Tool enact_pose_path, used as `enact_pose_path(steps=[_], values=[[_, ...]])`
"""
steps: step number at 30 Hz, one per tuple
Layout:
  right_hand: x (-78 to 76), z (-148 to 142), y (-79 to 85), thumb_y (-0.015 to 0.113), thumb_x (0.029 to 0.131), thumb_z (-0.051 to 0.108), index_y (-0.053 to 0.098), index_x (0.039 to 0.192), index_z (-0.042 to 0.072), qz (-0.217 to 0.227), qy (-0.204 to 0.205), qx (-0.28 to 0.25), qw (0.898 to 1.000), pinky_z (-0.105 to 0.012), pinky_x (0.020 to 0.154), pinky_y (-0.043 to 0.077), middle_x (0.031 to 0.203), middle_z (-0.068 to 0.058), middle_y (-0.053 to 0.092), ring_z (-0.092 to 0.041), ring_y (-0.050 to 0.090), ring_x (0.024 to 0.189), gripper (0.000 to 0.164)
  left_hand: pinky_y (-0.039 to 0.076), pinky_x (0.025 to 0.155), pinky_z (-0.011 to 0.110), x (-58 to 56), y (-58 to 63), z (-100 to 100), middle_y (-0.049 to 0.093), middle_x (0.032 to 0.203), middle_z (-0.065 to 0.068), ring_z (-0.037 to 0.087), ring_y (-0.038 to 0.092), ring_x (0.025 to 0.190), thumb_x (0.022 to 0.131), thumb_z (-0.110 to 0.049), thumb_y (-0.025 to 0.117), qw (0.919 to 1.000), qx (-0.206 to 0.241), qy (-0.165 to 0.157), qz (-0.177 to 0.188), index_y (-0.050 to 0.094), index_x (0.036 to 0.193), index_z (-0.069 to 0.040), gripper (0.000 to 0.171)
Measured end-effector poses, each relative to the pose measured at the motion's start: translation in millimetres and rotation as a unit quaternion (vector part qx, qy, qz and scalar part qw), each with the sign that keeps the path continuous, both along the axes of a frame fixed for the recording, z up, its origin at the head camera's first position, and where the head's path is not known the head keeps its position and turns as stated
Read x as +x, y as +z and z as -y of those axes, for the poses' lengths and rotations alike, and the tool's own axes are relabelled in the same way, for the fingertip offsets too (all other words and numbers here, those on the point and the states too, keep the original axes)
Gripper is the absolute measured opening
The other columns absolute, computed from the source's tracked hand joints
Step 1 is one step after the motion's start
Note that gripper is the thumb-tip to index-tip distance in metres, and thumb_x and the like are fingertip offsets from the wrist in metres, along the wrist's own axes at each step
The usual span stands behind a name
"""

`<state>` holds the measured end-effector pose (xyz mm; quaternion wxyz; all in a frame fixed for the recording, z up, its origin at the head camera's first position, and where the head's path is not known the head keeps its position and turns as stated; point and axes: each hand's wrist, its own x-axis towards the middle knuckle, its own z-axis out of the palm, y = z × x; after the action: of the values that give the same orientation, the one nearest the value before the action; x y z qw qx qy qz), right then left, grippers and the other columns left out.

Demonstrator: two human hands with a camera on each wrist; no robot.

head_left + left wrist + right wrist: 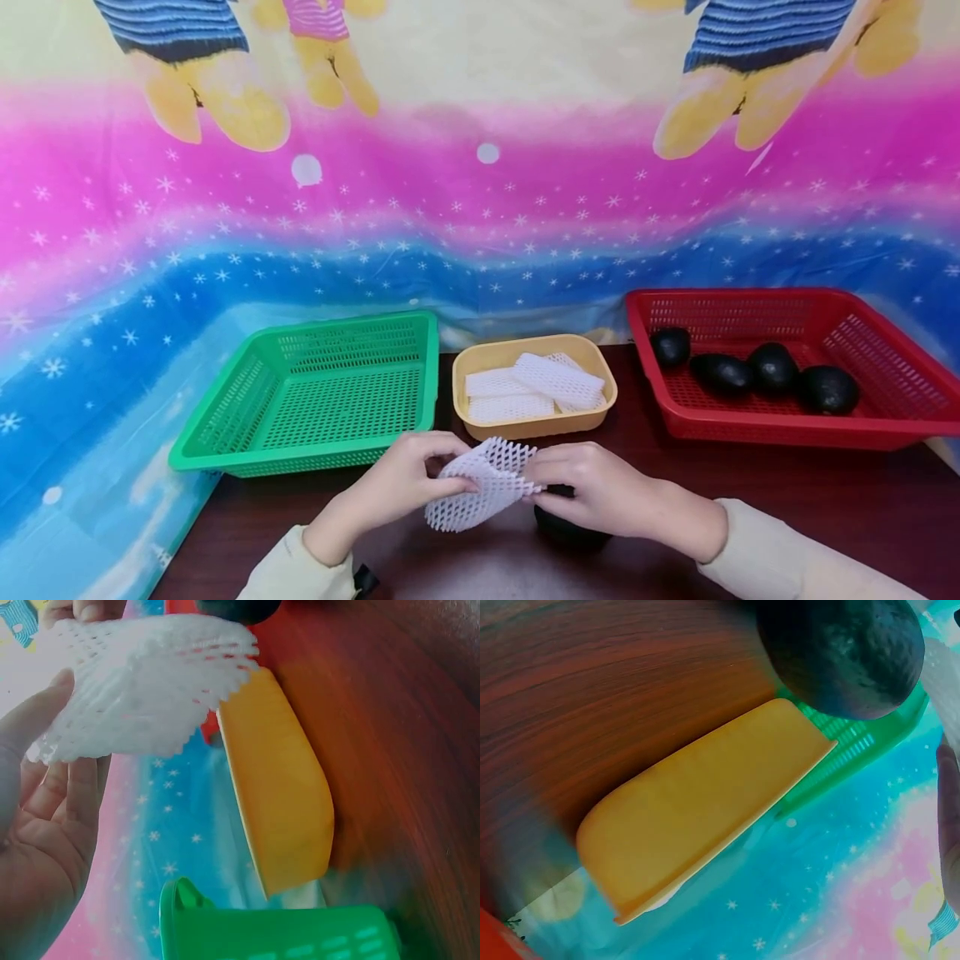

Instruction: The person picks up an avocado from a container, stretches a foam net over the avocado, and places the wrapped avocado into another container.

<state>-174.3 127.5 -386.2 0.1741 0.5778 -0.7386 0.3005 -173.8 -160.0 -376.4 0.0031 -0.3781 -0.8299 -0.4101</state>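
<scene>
A white foam net sleeve (491, 479) is held between the two hands above the front of the table. My left hand (390, 487) grips its left part, thumb on the near side and fingers behind. At the sleeve's right end, the fingertips of my right hand (600, 492) pinch the edge. The left wrist view shows the net (142, 690) with one end spread. Below the right hand is a dark avocado (572, 533), partly covered by that hand; in the right wrist view this avocado (847, 652) looms large at the top.
Behind the hands a yellow tub (480, 427) holds several flat foam nets (558, 379). To its left stands a green basket (300, 462) with bare mesh floor. A red basket (795, 429) on the right contains several avocados (772, 367). A printed cloth hangs behind.
</scene>
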Motion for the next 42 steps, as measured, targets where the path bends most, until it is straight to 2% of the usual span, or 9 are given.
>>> enact_pose_path(steps=[9,13,18,23,27,30,35,38,42], values=[[0.5,-10.2,-3.6,0.079,0.089,0.007,0.077,0.103,0.015,0.024,0.011,0.031,0.999,-0.022,0.085,0.055,0.1,0.007,0.074,-0.006,0.069,0.096,0.016,0.053,0.068,0.025,-0.8,9.1,12.8,0.07,0.09,-0.016,0.007,0.061,0.08,0.087,-0.02,0.084,0.9992,-0.011,0.037,0.01,0.076,0.093,-0.021,0.01],[0.0,-10.4,-6.6,0.077,0.093,0.01,0.077,0.102,0.014,0.038,0.023,0.025,0.999,-0.021,0.085,0.054,0.099,0.009,0.074,-0.003,0.068,0.096,0.011,0.052,0.071,0.026,-0.7,12.4,15.2,0.07,0.09,-0.018,0.005,0.061,0.083,0.087,-0.018,0.083,0.9989,-0.028,0.036,0.009,0.076,0.093,-0.022,0.01],[-1.1,-5.4,-5.3,0.078,0.091,0.006,0.076,0.106,0.013,0.036,0.022,0.029,0.999,-0.021,0.086,0.055,0.102,0.006,0.074,-0.004,0.068,0.097,0.017,0.053,0.074,0.026,-1.7,9.8,11.0,0.072,0.095,-0.016,0.003,0.064,0.086,0.089,-0.021,0.082,0.999,-0.037,0.014,0.021,0.078,0.098,-0.019,0.011],[-1.5,2.4,-2.5,0.079,0.087,0.001,0.075,0.112,0.011,0.019,0.033,0.015,0.999,-0.024,0.088,0.055,0.108,0.001,0.074,-0.009,0.069,0.101,0.027,0.055,0.078,0.026,-1.2,2.6,5.4,0.073,0.109,-0.011,0.004,0.064,0.091,0.09,-0.031,0.082,0.9968,-0.041,-0.011,0.068,0.075,0.12,-0.016,0.035],[-1.6,6.0,-1.3,0.081,0.082,-0.005,0.074,0.117,0.008,0.018,0.035,0.006,0.999,-0.025,0.092,0.054,0.113,-0.003,0.074,-0.014,0.07,0.106,0.037,0.053,0.086,0.028,1.5,-3.7,1.0,0.066,0.125,-0.009,0.007,0.062,0.102,0.087,-0.041,0.083,0.9915,-0.06,-0.028,0.112,0.056,0.147,-0.02,0.069],[-1.5,7.7,-1.5,0.08,0.082,-0.006,0.074,0.119,0.007,0.028,0.036,0.009,0.999,-0.025,0.093,0.053,0.115,-0.004,0.074,-0.015,0.069,0.108,0.04,0.052,0.089,0.028,3.5,-8.2,-2.0,0.062,0.131,-0.007,0.007,0.061,0.107,0.085,-0.04,0.085,0.9881,-0.066,-0.042,0.132,0.043,0.155,-0.026,0.083],[-1.5,7.4,-1.3,0.078,0.087,-0.002,0.073,0.121,0.007,0.03,0.035,0.02,0.999,-0.026,0.094,0.053,0.116,-0.003,0.074,-0.015,0.069,0.11,0.035,0.052,0.089,0.027,2.9,-10.7,-5.4,0.063,0.128,-0.008,0.006,0.062,0.104,0.086,-0.036,0.084,0.9877,-0.063,-0.049,0.134,0.043,0.153,-0.027,0.079],[-1.3,5.5,1.2,0.078,0.09,0.002,0.071,0.125,0.008,0.045,0.03,0.022,0.998,-0.025,0.094,0.053,0.12,-0.002,0.072,-0.014,0.068,0.111,0.036,0.053,0.087,0.028,1.3,-9.4,-4.5,0.064,0.125,-0.008,0.006,0.063,0.102,0.087,-0.038,0.084,0.9898,-0.063,-0.034,0.123,0.046,0.151,-0.026,0.075],[1.6,-1.5,7.4,0.075,0.093,0.005,0.06,0.141,0.009,0.09,0.02,0.027,0.995,-0.025,0.091,0.054,0.132,-0.005,0.068,-0.013,0.067,0.112,0.051,0.053,0.087,0.03,0.8,-6.8,-1.0,0.064,0.123,-0.009,0.007,0.062,0.103,0.086,-0.042,0.084,0.9916,-0.07,-0.002,0.108,0.048,0.149,-0.027,0.074]])
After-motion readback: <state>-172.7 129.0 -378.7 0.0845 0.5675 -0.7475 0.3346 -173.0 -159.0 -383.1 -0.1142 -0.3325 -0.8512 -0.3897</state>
